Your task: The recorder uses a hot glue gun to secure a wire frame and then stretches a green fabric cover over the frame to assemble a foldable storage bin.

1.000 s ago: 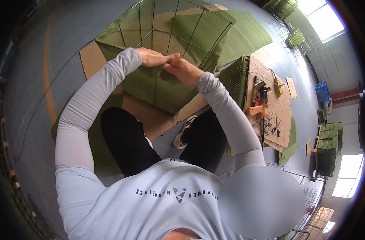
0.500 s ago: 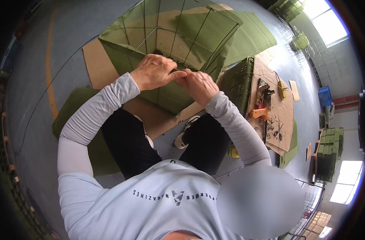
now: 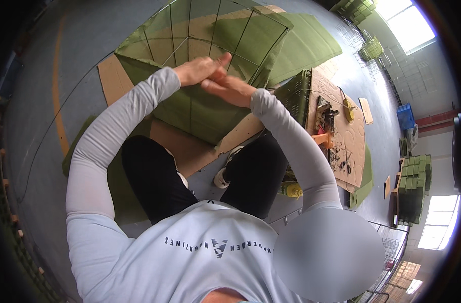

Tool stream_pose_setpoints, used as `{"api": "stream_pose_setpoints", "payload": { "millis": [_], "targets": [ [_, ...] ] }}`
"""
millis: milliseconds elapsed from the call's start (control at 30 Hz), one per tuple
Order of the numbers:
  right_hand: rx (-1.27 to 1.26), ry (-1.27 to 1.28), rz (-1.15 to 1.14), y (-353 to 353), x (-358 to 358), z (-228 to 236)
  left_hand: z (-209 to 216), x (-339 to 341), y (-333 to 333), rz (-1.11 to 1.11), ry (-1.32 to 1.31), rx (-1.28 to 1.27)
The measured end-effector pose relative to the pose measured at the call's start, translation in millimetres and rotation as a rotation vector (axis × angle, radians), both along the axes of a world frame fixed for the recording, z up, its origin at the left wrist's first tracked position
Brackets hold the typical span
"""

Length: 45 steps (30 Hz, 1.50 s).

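A large box of green fabric (image 3: 190,108) stretched over a thin wire frame (image 3: 250,59) stands before my knees, its open top facing up. Over its near rim my left hand (image 3: 197,70) and my right hand (image 3: 230,91) meet, overlapping at the fingers. The right one lies flat, fingers stretched to the left. On the left one, a blurred finger or thumb sticks out to the upper right; its other fingers are partly covered. I see nothing held in either hand.
Cardboard (image 3: 185,146) lies under the box, with a green sheet (image 3: 311,45) beyond it. On the right, a cardboard-topped crate (image 3: 354,161) bears an orange-handled tool (image 3: 321,139), scissors (image 3: 346,160) and a yellow object (image 3: 349,110). A yellow bottle (image 3: 291,189) stands by my right leg.
Both hands have left the near rim, where they were pinched together, and risen slightly. The right fingers have straightened and moved left across the left hand. The whole view has shifted a little.
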State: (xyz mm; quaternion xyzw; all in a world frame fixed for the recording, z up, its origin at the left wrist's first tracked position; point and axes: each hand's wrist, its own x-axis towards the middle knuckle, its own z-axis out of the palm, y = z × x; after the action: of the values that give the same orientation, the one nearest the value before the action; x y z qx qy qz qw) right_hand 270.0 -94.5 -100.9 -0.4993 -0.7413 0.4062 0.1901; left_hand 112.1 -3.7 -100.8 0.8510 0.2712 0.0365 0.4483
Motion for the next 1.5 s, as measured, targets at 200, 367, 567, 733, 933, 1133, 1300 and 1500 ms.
{"api": "stream_pose_setpoints", "payload": {
  "millis": [200, 367, 567, 733, 933, 1133, 1300, 1500],
  "targets": [
    [0.69, -0.331, -0.257, -78, 13, 17, -11, -38, -56, 0.091, -0.422, 0.926],
    [0.559, -0.662, -0.16, -69, 5, 8, 4, -26, -57, 0.051, -0.038, 0.738],
    [0.218, -0.609, -0.022, -38, 9, 24, 31, 5, -37, -0.162, 0.418, 0.473],
    [0.079, -0.175, -0.06, -19, 4, 0, 13, 11, -9, -0.115, 0.316, -0.056],
    [0.423, -0.033, -0.184, -47, 63, 63, -14, -41, -38, 0.243, -0.498, 0.858],
    [0.374, -0.883, 0.234, -9, 84, 15, -4, -35, -42, 0.147, -0.152, 0.861],
    [0.249, -1.014, 0.37, 6, 68, 20, 19, -25, -34, -0.027, 0.25, 0.645],
    [-0.236, -1.138, 0.152, 27, 31, 25, 24, -9, -15, -0.098, 0.552, 0.344]
  ]
}}
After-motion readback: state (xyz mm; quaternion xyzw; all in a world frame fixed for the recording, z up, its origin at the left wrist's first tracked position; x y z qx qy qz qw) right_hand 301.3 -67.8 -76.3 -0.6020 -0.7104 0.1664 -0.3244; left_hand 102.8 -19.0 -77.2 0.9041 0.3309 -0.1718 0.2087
